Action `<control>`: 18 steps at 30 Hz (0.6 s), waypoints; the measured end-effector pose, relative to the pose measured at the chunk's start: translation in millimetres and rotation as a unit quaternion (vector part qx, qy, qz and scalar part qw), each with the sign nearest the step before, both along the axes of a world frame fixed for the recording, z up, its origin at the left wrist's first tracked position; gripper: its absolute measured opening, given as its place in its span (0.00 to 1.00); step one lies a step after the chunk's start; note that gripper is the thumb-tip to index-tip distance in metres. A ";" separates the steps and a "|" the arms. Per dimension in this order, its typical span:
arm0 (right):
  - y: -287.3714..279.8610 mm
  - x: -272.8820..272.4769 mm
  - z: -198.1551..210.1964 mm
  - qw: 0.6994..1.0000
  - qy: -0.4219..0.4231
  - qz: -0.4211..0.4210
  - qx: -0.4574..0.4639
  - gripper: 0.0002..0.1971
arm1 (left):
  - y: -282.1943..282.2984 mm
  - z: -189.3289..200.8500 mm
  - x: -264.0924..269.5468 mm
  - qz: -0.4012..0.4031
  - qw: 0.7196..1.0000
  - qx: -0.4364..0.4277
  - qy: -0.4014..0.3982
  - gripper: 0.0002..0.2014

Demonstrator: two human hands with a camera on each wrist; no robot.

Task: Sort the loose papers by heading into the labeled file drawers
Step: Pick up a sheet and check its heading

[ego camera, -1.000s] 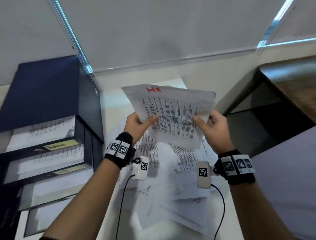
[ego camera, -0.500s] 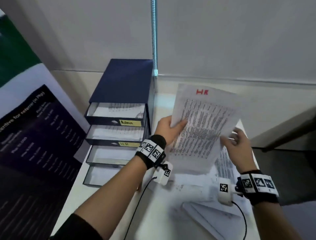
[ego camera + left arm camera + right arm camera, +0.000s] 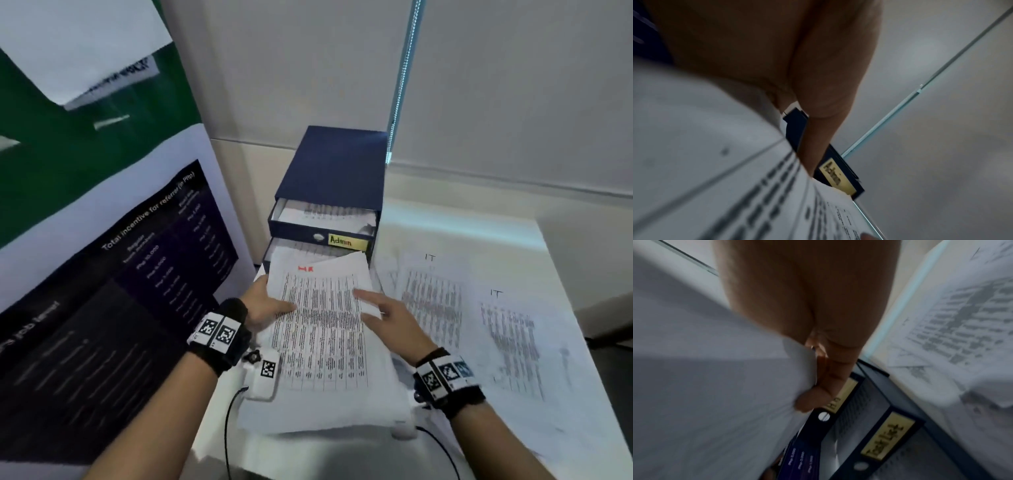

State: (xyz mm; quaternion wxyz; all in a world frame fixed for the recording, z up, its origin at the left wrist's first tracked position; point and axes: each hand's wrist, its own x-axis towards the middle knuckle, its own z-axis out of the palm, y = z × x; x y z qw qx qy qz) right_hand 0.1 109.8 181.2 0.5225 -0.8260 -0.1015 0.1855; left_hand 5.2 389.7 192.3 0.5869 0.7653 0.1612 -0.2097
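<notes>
A printed sheet headed HR in red (image 3: 322, 329) lies almost flat, its top edge over the drawer beneath the one labelled Admin (image 3: 347, 242). My left hand (image 3: 274, 305) pinches its left edge, thumb (image 3: 818, 129) on top. My right hand (image 3: 373, 305) holds the right edge, thumb above and fingers (image 3: 826, 378) curled underneath. The blue drawer cabinet (image 3: 332, 171) has its drawers pulled out with papers inside. The right wrist view shows the HR label (image 3: 835, 400) just past my fingers and a lower drawer label (image 3: 887, 434).
Two sheets headed IT (image 3: 431, 294) (image 3: 510, 339) lie on the white table (image 3: 496, 233) to the right, over more loose papers. A standing banner (image 3: 102, 274) walls off the left side. A blind chain (image 3: 400, 85) hangs behind the cabinet.
The HR sheet has come down from upright in front of the wall to nearly flat at the drawers. My right hand, loose beside it half a second ago, now holds its right edge.
</notes>
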 end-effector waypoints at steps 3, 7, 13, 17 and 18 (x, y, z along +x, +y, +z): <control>25.3 7.3 -3.3 0.999 0.037 0.016 -0.010 0.21 | 24.7 1.9 -14.8 0.036 0.999 -0.019 0.019 0.30; 42.9 37.6 -8.4 0.993 0.107 -0.045 0.004 0.21 | 38.1 15.2 -24.4 0.039 0.999 -0.013 0.027 0.30; 44.8 91.9 -15.5 0.974 0.161 -0.149 0.058 0.20 | 58.0 7.2 -13.5 0.050 0.997 -0.029 0.048 0.32; 36.3 84.5 1.4 0.971 0.195 -0.115 0.079 0.25 | 55.1 7.2 5.2 0.079 0.996 -0.037 -0.016 0.20; 31.3 79.4 4.5 0.967 0.230 -0.071 0.079 0.26 | 52.7 6.9 10.3 0.093 0.994 -0.035 -0.037 0.16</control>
